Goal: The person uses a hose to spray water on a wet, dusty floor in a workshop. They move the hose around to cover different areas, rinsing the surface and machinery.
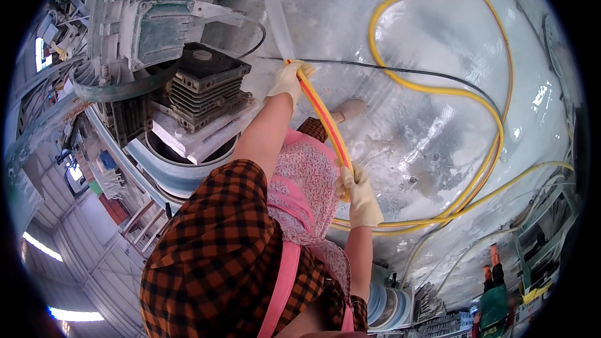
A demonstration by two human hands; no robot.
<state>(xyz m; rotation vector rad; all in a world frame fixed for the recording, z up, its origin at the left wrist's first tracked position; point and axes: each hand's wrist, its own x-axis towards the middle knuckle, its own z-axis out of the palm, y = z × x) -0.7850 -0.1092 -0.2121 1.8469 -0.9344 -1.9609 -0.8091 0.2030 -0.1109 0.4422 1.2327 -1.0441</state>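
Observation:
A yellow hose with a red stripe (325,116) runs between my two gloved hands. My left hand (287,81), in a cream rubber glove, is closed around the hose close to its front end. From that end a pale stream of water (277,19) shoots away over the wet floor. My right hand (361,199), gloved alike, grips the hose farther back, near my pink patterned apron (303,178). The fingertips of both hands are partly hidden by the gloves and hose.
Left of me stands a large grey machine (141,31) with a dark ribbed block (203,84) on a white slab. Yellow hose loops (494,122) and a black cable (369,64) cross the wet floor (432,131). Another person (493,300) is at lower right.

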